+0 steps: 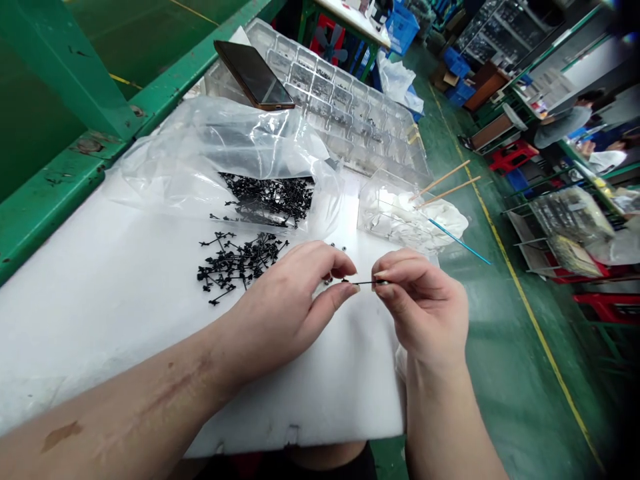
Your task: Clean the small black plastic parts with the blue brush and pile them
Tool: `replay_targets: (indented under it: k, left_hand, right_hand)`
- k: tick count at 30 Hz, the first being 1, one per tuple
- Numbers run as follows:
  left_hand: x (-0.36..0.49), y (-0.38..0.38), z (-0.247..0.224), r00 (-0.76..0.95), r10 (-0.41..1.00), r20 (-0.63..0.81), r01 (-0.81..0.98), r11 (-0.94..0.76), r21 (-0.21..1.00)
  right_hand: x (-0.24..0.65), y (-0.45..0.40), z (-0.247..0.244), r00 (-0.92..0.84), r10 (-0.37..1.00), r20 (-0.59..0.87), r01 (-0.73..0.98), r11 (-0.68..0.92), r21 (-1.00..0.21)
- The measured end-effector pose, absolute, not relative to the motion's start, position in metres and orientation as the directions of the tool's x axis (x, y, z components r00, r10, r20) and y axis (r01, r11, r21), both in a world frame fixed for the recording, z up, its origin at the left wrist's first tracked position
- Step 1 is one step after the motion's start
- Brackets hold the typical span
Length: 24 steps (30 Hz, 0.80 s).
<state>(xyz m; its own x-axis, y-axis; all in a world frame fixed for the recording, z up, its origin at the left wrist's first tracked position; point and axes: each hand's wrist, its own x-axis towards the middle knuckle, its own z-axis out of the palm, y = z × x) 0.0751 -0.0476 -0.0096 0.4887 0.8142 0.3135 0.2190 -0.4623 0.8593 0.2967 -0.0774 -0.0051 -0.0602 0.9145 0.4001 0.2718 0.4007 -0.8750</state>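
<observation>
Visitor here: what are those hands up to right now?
Left hand and right hand pinch thin black plastic piece. Loose black pieces beside left hand. White foam pad beneath.

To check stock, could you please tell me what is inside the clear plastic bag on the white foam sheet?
The crumpled clear plastic bag holds a heap of small black branched plastic parts; the folded film hides anything deeper inside.

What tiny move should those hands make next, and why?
Probably the left hand should gently close its fingers on the thin black plastic piece. The right hand pinches one end, and those fingers sit right at the other end, so that might hold it steadier.
</observation>
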Motion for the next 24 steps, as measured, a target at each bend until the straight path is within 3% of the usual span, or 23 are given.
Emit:
replay_targets:
  k: [3,5,9,12,14,18,24]
  left_hand:
    - [0.072,-0.047,-0.008,0.427,0.864,0.266,0.245,-0.394,0.886]
    - [0.071,-0.046,-0.008,0.421,0.88,0.218,0.257,-0.346,0.902]
    - [0.07,-0.047,-0.008,0.444,0.881,0.165,0.266,-0.305,0.914]
    - [0.071,-0.045,-0.011,0.445,0.884,0.142,0.275,-0.286,0.918]
    - [0.074,-0.044,-0.014,0.456,0.881,0.129,0.272,-0.276,0.922]
    - [0.081,-0.043,-0.017,0.505,0.855,0.121,0.253,-0.281,0.926]
    - [0.078,-0.043,-0.02,0.512,0.823,0.246,0.231,-0.408,0.883]
  right_hand:
    - [0.32,-0.078,0.003,0.021,0.891,0.454,0.472,0.392,-0.79]
    - [0.337,-0.079,0.007,0.107,0.893,0.436,0.663,0.263,-0.701]
    - [0.359,-0.08,0.005,0.215,0.952,0.218,0.848,-0.072,-0.525]
    - [0.364,-0.076,-0.003,0.21,0.97,0.12,0.87,-0.129,-0.476]
    - [0.363,-0.073,-0.007,0.21,0.96,0.184,0.871,-0.098,-0.481]
    - [0.357,-0.068,-0.004,0.222,0.861,0.458,0.836,0.073,-0.544]
    - [0.347,-0.086,0.058,0.265,0.737,0.622,0.835,0.148,-0.531]
